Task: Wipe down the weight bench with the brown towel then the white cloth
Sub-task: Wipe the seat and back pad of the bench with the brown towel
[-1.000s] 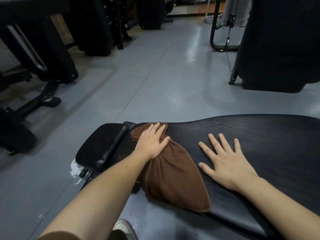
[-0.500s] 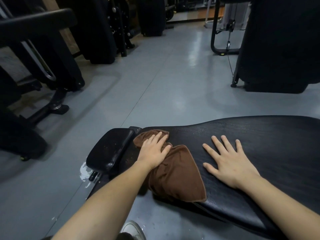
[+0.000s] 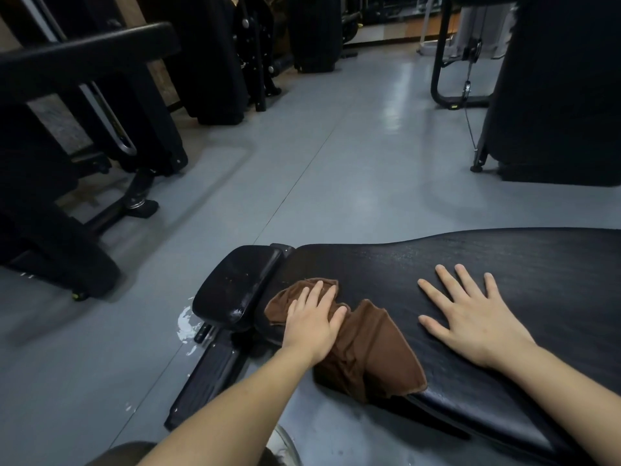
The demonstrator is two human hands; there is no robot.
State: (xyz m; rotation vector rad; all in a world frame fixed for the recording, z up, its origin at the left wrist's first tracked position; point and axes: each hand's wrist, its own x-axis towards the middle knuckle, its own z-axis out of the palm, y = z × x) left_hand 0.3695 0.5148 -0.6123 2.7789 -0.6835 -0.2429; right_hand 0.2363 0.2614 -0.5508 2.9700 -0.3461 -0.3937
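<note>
Head view of a black padded weight bench (image 3: 504,264) on a grey floor (image 3: 336,163). The left hand (image 3: 314,322) lies palm-down with straight fingers on the brown towel (image 3: 369,351), pressing it against the bench near the narrow end, beside the gap that parts the long pad from the small seat pad (image 3: 235,284). The towel is bunched under the hand, and its loose part spreads toward the bench's near edge, one corner hanging just over that edge. The right hand (image 3: 470,317) rests flat on the bare pad, fingers spread, holding nothing, well apart from the towel. White wet patches (image 3: 184,326) mark the floor beside the seat pad. Dark exercise machines (image 3: 100,112) stand beyond the bench.
</note>
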